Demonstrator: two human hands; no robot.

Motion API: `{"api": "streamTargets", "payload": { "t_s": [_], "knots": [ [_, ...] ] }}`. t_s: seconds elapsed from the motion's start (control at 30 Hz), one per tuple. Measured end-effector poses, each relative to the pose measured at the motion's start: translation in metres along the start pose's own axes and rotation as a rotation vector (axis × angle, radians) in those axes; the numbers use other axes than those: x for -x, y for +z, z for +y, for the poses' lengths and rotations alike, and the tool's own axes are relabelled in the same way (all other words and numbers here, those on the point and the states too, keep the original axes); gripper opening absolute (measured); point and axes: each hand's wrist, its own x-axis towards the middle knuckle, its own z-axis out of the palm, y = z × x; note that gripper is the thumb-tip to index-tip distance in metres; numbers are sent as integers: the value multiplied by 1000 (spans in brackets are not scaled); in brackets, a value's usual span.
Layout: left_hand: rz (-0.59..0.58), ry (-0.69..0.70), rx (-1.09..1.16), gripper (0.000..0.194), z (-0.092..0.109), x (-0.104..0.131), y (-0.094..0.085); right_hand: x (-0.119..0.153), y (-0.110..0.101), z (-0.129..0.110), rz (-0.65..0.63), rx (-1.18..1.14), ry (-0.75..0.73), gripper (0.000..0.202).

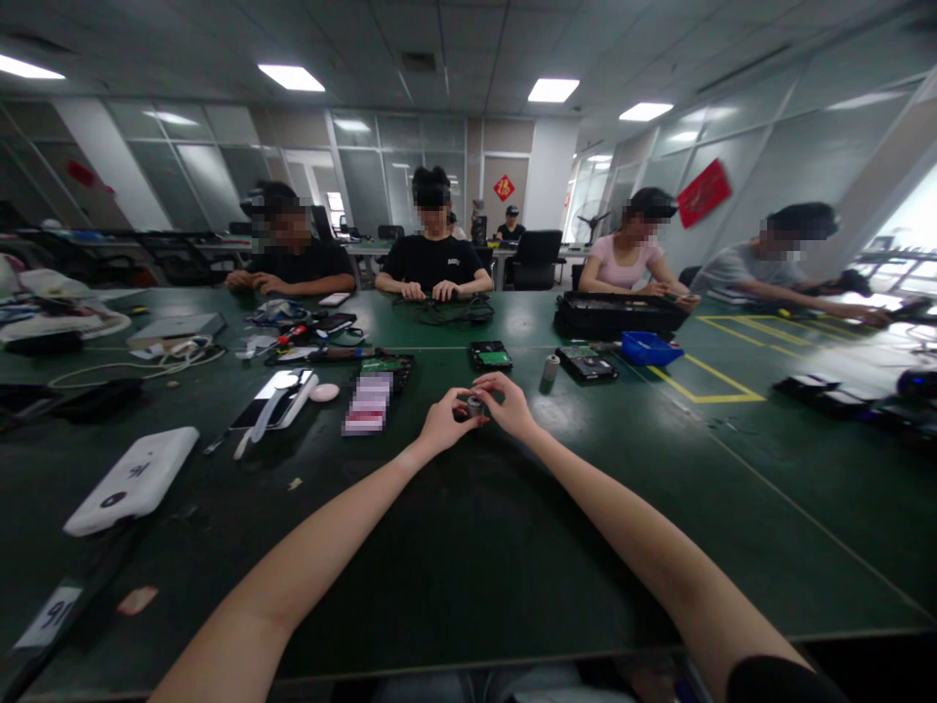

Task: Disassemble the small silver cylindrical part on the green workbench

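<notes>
A small grey metal cylinder (475,407) is held just above the table in front of me. My left hand (443,422) closes its thumb and fingers around the cylinder's side. At the cylinder's top, the fingertips of my right hand (510,408) are pinched together; whatever is between them is too small to make out. Another metal cylinder (550,367) of similar look stands upright beyond my right hand. Behind my hands lies a hard drive (490,355) with a green circuit board, and a second hard drive (588,364) lies to its right.
A phone (368,402) and a white device (282,398) lie to the left, with a white case (133,480) nearer me. Cables and tools spread behind them. A blue tray (650,349) and black case (622,314) stand at the right rear. Several people sit across the green table (586,557).
</notes>
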Motion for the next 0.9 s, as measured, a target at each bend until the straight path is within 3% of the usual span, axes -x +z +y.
{"api": "streamTargets", "payload": {
  "t_s": [0.2,0.63,0.9],
  "knots": [
    [2,0,3,47,-1,0,0,4,-3,0,-46,-11,-9,13],
    [6,-9,3,50,2,1,-1,2,1,2,37,-64,46,16],
    [1,4,6,48,-1,0,0,4,1,-3,16,-82,32,16]
  ]
}}
